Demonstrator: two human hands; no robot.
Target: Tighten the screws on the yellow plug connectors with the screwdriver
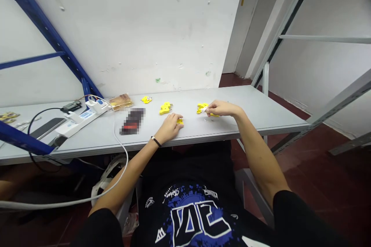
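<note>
My left hand (170,126) rests near the table's front edge, its fingers curled over a small yellow plug-like piece (180,121) that is partly covered. To the right, my right hand (220,108) is held in a pinch just above the table. At its fingertips shows a small white bit (203,110), too small to name. Right behind those fingertips lies a cluster of yellow pieces (200,106), partly hidden by the hand. Between and beyond my hands sit yellow plug-like pieces with metal pins (165,109). Farther back is another yellow piece (146,100).
A dark, blurred-out flat object (133,120) lies left of my left hand. Beyond it are a clear bag with brown contents (121,101), a white power strip (84,119) and a phone (49,127). A white cable (121,146) hangs over the table's front edge.
</note>
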